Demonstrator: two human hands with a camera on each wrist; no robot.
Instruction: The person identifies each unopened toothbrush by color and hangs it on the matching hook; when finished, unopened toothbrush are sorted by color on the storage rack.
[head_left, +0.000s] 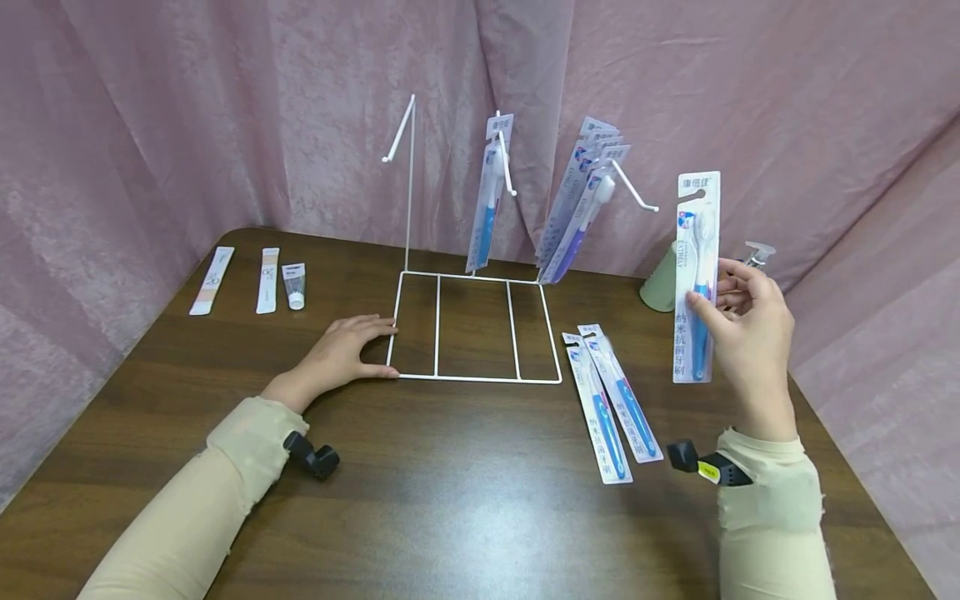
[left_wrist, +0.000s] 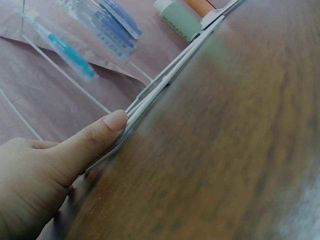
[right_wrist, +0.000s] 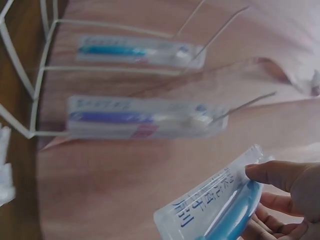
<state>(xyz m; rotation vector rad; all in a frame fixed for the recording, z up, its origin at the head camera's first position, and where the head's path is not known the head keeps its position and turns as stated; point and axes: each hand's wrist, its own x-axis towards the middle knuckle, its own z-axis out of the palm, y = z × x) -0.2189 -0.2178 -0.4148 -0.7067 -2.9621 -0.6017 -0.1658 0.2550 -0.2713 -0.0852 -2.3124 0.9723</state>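
My right hand (head_left: 753,321) pinches a packaged blue toothbrush (head_left: 693,350) by its edge, thumb in front, and holds it upright above the right side of the table. My left hand (head_left: 337,354) rests at the left side of a white wire display rack (head_left: 480,380), with straight fingers at the side wire and the thumb touching the front corner. On the rack's middle hook hangs a blue toothbrush pack (head_left: 487,208). Several packs, the front one a purple toothbrush (head_left: 577,237), hang from the right hook. The left hook (head_left: 399,133) carries nothing.
Two packaged blue toothbrushes (head_left: 600,412) lie overlapping right of the rack. A green pump bottle (head_left: 660,283) stands partly behind the held pack. At the back left lie two slim sachets (head_left: 267,279) and a small tube (head_left: 295,287). A pink curtain (head_left: 315,125) hangs behind the table.
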